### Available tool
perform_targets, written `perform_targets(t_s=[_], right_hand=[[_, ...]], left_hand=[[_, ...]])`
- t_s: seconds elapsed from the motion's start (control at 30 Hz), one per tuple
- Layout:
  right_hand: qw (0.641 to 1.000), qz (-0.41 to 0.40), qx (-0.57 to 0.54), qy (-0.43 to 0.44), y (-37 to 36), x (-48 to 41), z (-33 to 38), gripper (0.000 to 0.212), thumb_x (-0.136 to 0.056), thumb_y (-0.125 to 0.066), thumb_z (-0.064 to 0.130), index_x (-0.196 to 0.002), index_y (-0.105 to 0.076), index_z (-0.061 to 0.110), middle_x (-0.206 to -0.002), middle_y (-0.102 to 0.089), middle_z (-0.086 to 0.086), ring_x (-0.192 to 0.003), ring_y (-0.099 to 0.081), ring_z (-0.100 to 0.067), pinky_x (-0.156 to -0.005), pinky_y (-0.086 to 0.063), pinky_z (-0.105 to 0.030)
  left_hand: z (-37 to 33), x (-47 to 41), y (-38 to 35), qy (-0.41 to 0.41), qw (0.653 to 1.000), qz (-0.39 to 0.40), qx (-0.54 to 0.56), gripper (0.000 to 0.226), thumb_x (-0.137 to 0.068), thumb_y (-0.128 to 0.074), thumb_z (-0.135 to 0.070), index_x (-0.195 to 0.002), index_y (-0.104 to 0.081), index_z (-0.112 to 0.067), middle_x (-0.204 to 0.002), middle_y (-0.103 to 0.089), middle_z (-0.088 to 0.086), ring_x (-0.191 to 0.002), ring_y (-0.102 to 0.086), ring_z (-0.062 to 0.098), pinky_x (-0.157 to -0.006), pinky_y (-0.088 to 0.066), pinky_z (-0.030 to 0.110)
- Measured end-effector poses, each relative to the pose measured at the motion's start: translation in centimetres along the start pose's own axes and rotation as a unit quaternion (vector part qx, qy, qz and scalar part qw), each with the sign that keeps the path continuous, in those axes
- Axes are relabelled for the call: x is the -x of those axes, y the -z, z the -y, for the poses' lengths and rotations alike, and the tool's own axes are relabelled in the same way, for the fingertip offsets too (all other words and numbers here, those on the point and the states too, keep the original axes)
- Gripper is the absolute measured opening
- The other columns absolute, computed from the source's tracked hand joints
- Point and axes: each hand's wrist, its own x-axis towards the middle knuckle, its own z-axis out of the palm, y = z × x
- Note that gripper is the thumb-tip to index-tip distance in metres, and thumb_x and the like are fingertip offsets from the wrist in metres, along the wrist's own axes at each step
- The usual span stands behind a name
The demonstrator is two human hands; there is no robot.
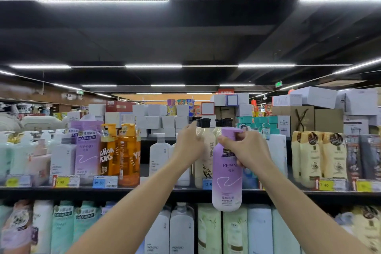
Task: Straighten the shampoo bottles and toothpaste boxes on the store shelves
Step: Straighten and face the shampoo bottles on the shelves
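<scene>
Right hand (246,151) fingers curled round purple bottle (226,183) neck; left hand (188,144) fingers half-open, touching cream bottle (207,163).

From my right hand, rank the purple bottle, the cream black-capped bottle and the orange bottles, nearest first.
1. purple bottle, gripped in the right hand.
2. cream black-capped bottle, just to its left.
3. orange bottles, far to the left.

Bare left forearm (132,208) and left hand (188,146), bare right forearm (305,202) and right hand (247,150).

Two hands (188,146) (248,151), one lifted purple bottle (226,183)
</scene>
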Motion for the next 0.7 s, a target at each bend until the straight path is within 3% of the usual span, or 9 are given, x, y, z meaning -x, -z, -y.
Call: perform_targets(t_s=[0.03,0.1,0.2,0.27,0.37,0.5,0.53,0.63,0.7], right_hand=[[1.000,0.002,-0.003,0.001,-0.5,0.3,0.0,0.037,-0.081,-0.075,0.054,-0.072,-0.073,0.019,-0.042,-0.061,0.002,-0.034,-0.057,-0.011,-0.051,-0.055,-0.030],[1.000,0.006,0.003,0.003,-1.7,0.9,0.1,0.037,-0.080,-0.075,0.055,-0.072,-0.073,0.019,-0.043,-0.062,0.002,-0.034,-0.057,-0.012,-0.051,-0.054,-0.029],[1.000,0.020,0.012,0.002,-4.2,2.1,1.1,0.035,-0.078,-0.075,0.057,-0.072,-0.073,0.022,-0.043,-0.061,0.004,-0.035,-0.058,-0.012,-0.054,-0.052,-0.029],[0.999,0.031,-0.009,-0.001,-6.2,3.2,2.0,0.033,-0.077,-0.076,0.056,-0.071,-0.073,0.023,-0.044,-0.061,0.004,-0.036,-0.060,-0.015,-0.054,-0.050,-0.028],[0.996,0.056,-0.063,0.001,-9.5,5.1,3.6,0.028,-0.077,-0.078,0.052,-0.073,-0.073,0.024,-0.049,-0.065,0.004,-0.039,-0.062,-0.018,-0.056,-0.054,-0.031],[0.983,0.138,-0.119,0.016,-13.2,7.1,6.5,0.027,-0.082,-0.074,0.050,-0.089,-0.073,0.024,-0.044,-0.062,-0.001,-0.036,-0.056,-0.010,-0.057,-0.052,-0.031],[0.974,0.169,-0.145,0.029,-14.0,7.4,7.1,0.026,-0.084,-0.074,0.049,-0.095,-0.072,0.026,-0.051,-0.067,-0.001,-0.037,-0.055,-0.006,-0.054,-0.050,-0.029],[0.951,0.256,-0.155,0.073,-16.4,8.4,8.7,0.038,-0.083,-0.074,0.048,-0.118,-0.062,0.038,-0.102,-0.072,0.014,-0.044,-0.053,0.000,-0.045,-0.043,-0.019],[0.941,0.299,-0.141,0.077,-18.4,9.1,9.6,0.046,-0.082,-0.077,0.042,-0.125,-0.060,0.037,-0.098,-0.072,0.019,-0.044,-0.051,0.001,-0.045,-0.039,-0.014]], left_hand=[[-0.2,1.9,0.5,-0.018,0.999,-0.004,0.037,0.045,-0.095,-0.054,-0.009,-0.140,-0.050,-0.011,-0.133,-0.061,0.006,-0.120,-0.059,0.020,-0.091,-0.049,0.023],[0.1,6.2,1.2,-0.022,0.985,0.071,0.159,0.057,-0.092,-0.052,-0.004,-0.146,-0.046,-0.022,-0.136,-0.061,-0.007,-0.123,-0.056,0.005,-0.095,-0.044,0.013],[2.2,11.7,1.7,-0.013,0.944,0.169,0.283,0.068,-0.088,-0.062,-0.008,-0.143,-0.039,-0.040,-0.119,-0.065,-0.023,-0.110,-0.063,0.000,-0.093,-0.055,0.025],[3.9,13.4,1.7,0.015,0.950,0.132,0.283,0.068,-0.086,-0.073,-0.015,-0.135,-0.037,-0.046,-0.114,-0.066,-0.022,-0.103,-0.067,0.000,-0.089,-0.056,0.025],[6.6,14.7,2.5,0.079,0.965,0.050,0.246,0.059,-0.080,-0.081,-0.022,-0.125,-0.047,-0.039,-0.110,-0.069,-0.012,-0.096,-0.068,-0.001,-0.080,-0.057,0.020],[10.7,16.0,6.0,0.128,0.963,-0.003,0.238,0.058,-0.074,-0.083,-0.022,-0.121,-0.053,-0.037,-0.107,-0.071,-0.009,-0.094,-0.069,0.004,-0.080,-0.060,0.030],[11.7,16.2,7.2,0.135,0.961,-0.010,0.242,0.059,-0.074,-0.084,-0.022,-0.122,-0.053,-0.038,-0.108,-0.072,-0.008,-0.095,-0.070,0.006,-0.080,-0.061,0.033],[14.6,16.9,11.1,0.149,0.950,-0.015,0.273,0.059,-0.075,-0.084,-0.019,-0.123,-0.056,-0.038,-0.110,-0.073,-0.004,-0.100,-0.071,0.012,-0.087,-0.060,0.041],[16.5,16.9,13.8,0.128,0.950,0.016,0.283,0.058,-0.077,-0.082,-0.016,-0.126,-0.058,-0.036,-0.116,-0.073,-0.003,-0.107,-0.070,0.017,-0.093,-0.057,0.044]])
